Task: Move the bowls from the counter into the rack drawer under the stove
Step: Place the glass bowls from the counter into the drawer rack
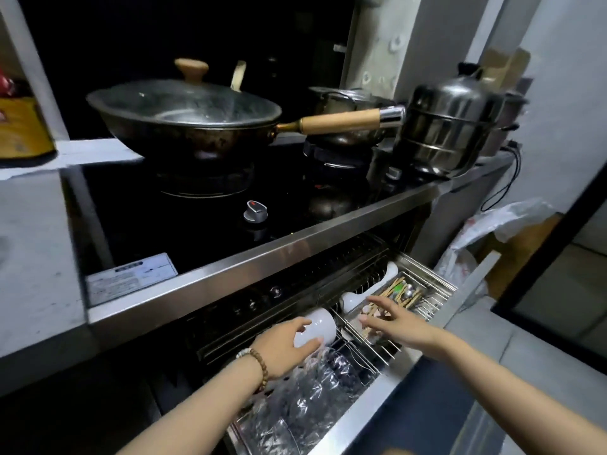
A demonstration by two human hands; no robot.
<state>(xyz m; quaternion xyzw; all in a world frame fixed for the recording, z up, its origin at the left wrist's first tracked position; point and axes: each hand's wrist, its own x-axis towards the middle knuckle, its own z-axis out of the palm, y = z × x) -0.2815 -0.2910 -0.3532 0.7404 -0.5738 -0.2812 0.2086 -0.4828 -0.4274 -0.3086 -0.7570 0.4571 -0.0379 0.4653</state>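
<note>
The rack drawer (427,336) under the stove stands pulled out. My left hand (285,346) grips a white bowl (320,325) on its side over the drawer's wire rack, thumb and fingers curled round it. My right hand (394,323) hovers with fingers spread above the cutlery tray (423,297), holding nothing. A second white bowl (351,300) lies in the rack just beyond my right fingers, and a third white piece (391,270) lies further back. Glass dishes (308,399) fill the drawer's near end.
On the stove above sit a lidded wok (184,116) with a wooden handle (341,121), a small pot (341,100) and a steel steamer (450,126). A stove knob (255,211) is near the front edge. Plastic bags (492,231) lie at the right.
</note>
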